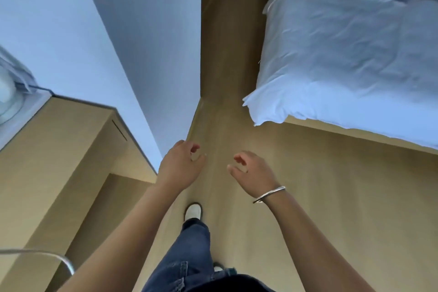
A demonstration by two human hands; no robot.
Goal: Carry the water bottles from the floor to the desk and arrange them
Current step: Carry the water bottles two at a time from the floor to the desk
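Both hands are hanging out front over the wood floor [308, 197], left hand [181, 165] and right hand [251, 169] loosely curled and holding nothing, with the desk [59, 149] sitting at left, the bed [343, 59] at right, and no bottles showing anywhere.

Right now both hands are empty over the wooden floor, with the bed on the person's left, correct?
Not quite. The head view shows the bed on the person's right. The rest holds: left hand and right hand hold nothing, fingers loosely curled, over the wooden floor.
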